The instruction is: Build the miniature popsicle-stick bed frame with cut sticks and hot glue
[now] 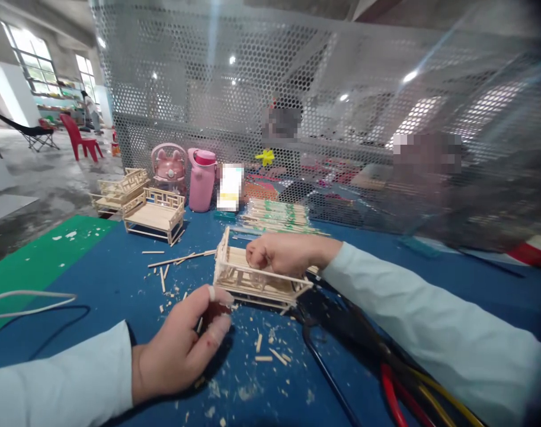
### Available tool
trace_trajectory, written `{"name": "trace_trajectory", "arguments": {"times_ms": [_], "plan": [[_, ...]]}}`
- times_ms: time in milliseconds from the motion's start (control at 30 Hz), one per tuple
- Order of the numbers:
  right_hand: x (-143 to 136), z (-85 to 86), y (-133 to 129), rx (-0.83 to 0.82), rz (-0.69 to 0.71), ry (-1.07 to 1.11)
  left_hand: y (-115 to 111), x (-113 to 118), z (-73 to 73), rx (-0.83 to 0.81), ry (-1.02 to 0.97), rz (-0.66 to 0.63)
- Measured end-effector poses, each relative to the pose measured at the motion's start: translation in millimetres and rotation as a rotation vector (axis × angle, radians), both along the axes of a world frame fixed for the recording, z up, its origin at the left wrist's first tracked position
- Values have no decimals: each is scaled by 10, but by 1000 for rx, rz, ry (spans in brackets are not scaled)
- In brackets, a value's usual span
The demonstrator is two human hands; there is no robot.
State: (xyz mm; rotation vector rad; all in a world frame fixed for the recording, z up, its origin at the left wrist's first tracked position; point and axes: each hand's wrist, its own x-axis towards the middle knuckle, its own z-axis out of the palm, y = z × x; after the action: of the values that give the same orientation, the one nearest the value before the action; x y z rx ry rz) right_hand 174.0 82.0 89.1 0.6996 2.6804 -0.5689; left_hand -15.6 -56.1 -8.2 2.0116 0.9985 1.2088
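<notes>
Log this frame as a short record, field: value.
Left hand: thumb and index apart, by the near left corner of a miniature wooden bench; contact unclear
Right hand: fingers curled, reaching over the bench's near rail; grip hidden
Surface: blue tabletop
Debris: loose sticks, scattered shavings
Behind: clear-wrapped stick bundles, pink bottle
Far left: finished-looking railed bench, more miniature furniture behind it
Backdrop: perforated metal screen

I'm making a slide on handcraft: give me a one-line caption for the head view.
Right hand at a railed wooden model, left hand near its corner, wood pieces scattered on a blue table.
</notes>
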Motion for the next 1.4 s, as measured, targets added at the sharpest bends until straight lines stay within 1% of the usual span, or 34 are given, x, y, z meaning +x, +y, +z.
{"name": "trace_trajectory", "arguments": {"times_ms": [167,267,333,400,467,500,533,600,633,667,733,800,833,900,967,1000,1033,1067,1100,1133,1167,1200,1267,1333,1400], "plan": [[-9,34,-89,97,-26,-44,-10,20,-9,-9,-31,8],[49,53,-73,140,-105,-16,-14,36,-33,-38,-76,34],[119,113,-52,170,-183,65,-13,43,-42,-59,-99,30],[189,217,-94,286,-270,204,-11,47,-32,-78,-116,11],[226,326,-262,422,-332,344,-13,53,2,-101,-137,-5],[223,362,-396,453,-328,388,-17,57,28,-114,-150,-15],[206,375,-555,428,-289,405,-23,63,58,-127,-164,-27],[136,317,-902,333,-152,389,-45,77,121,-146,-160,-91],[92,246,-1065,305,-117,383,-59,85,149,-147,-141,-141],[47,155,-1207,320,-112,397,-73,91,173,-144,-114,-187],[-27,-53,-1410,402,-152,439,-96,98,207,-145,-54,-243],[-73,-233,-1517,469,-254,486,-106,94,224,-155,6,-236],[-85,-295,-1543,479,-307,507,-105,87,228,-154,43,-221],[-84,-350,-1555,436,-383,534,-95,64,227,-124,126,-200],[-34,-328,-1517,363,-422,534,-79,35,217,-77,187,-180],[16,-298,-1476,356,-446,541,-70,21,209,-64,202,-164],[84,-264,-1420,378,-483,560,-63,7,200,-59,207,-141],[171,-230,-1352,445,-539,598,-58,-5,191,-61,205,-117],[273,-197,-1276,548,-622,665,-55,-15,182,-64,199,-95],[389,-170,-1196,656,-731,728,-55,-22,174,-65,192,-80],[512,-148,-1119,728,-853,772,-58,-27,168,-61,186,-75],[638,-132,-1049,767,-971,811,-64,-29,161,-49,184,-82],[876,-120,-943,779,-1134,874,-83,-26,149,-10,183,-111],[1068,-137,-873,768,-1239,896,-103,-17,135,30,189,-145],[1198,-188,-807,809,-1262,800,-119,-8,122,58,188,-167]]}}
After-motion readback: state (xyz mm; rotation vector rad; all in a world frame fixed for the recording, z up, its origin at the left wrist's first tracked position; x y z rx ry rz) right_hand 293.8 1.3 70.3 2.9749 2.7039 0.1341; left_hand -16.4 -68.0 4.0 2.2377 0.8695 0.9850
